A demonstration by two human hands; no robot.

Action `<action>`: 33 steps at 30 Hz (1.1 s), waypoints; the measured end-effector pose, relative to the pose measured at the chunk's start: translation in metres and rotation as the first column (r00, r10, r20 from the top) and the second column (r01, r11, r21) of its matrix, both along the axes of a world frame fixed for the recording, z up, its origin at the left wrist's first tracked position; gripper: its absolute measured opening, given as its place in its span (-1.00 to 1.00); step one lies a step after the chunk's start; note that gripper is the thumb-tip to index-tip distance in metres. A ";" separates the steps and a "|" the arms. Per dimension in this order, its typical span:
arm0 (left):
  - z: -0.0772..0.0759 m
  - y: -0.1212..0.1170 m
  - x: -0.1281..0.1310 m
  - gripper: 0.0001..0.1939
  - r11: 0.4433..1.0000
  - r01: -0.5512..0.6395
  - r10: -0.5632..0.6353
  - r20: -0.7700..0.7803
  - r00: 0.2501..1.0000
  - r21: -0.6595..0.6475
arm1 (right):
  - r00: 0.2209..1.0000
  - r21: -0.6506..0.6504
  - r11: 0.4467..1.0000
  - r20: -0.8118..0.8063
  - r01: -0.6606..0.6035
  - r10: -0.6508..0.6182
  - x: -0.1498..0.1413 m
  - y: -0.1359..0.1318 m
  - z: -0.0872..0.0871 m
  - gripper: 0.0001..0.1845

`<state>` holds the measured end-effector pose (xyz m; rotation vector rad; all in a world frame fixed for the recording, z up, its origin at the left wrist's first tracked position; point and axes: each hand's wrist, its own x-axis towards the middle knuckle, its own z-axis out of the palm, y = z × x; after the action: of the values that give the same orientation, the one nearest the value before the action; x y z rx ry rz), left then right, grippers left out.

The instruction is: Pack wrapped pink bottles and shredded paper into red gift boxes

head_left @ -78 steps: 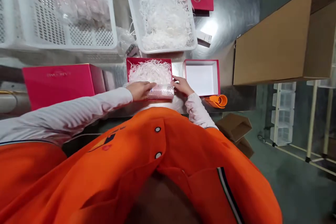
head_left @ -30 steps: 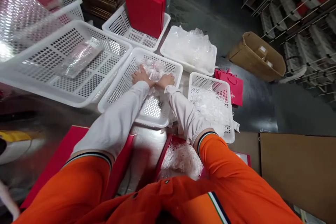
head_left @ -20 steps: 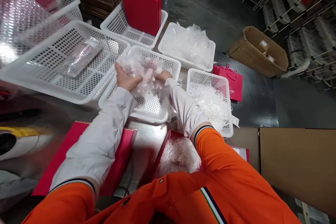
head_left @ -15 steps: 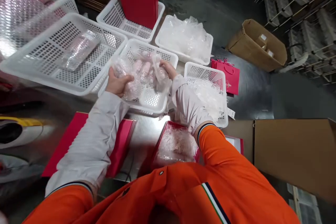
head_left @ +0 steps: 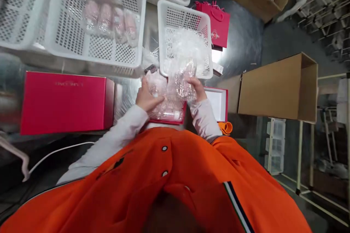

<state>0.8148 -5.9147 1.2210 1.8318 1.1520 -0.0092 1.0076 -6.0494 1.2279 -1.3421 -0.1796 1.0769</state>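
In front of my body lies a red gift box (head_left: pixel 183 113), its inside holding shredded paper and a clear-wrapped pink item (head_left: pixel 172 114). Over its left side, my left hand (head_left: pixel 147 96) curls around a bubble-wrapped bundle (head_left: pixel 158 83), its contents blurred by the plastic. My right hand (head_left: pixel 197 88) grips a bubble-wrapped pink bottle (head_left: pixel 186 80) above the box's right side. Several more wrapped pink bottles (head_left: pixel 105 18) lie in a white basket (head_left: pixel 95 58) up and to the left.
A white basket of shredded paper (head_left: pixel 188 47) stands just beyond the box. Red paper bags (head_left: pixel 218 25) are behind it. A closed red box (head_left: pixel 65 103) sits at left, an open white-lined lid (head_left: pixel 218 103) at right. Cardboard cartons (head_left: pixel 269 89) stand further right.
Both hands have moved from the basket of wrapped bottles back to the red gift box, carrying wrapped items. The view has shifted downward and to the right.
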 end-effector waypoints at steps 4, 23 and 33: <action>-0.024 -0.040 0.026 0.11 0.936 0.200 -0.093 -0.344 0.934 0.291 | 0.996 0.021 0.996 0.010 0.085 -0.085 -0.029 -0.043 -0.033 -0.58; -0.049 -0.032 0.037 -0.14 0.932 0.136 0.001 -0.375 0.927 0.337 | 0.917 -0.463 0.878 0.391 0.119 0.082 -0.067 0.026 -0.101 -0.55; -0.043 0.005 0.009 0.01 0.889 0.449 -0.346 -0.509 0.788 0.089 | 0.589 -0.639 0.769 0.609 -0.033 0.531 -0.077 0.017 -0.096 -0.23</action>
<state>0.8241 -5.9099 1.1784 2.3157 1.0916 -0.6527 0.9304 -6.0322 1.1321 -2.3717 -0.8090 0.7644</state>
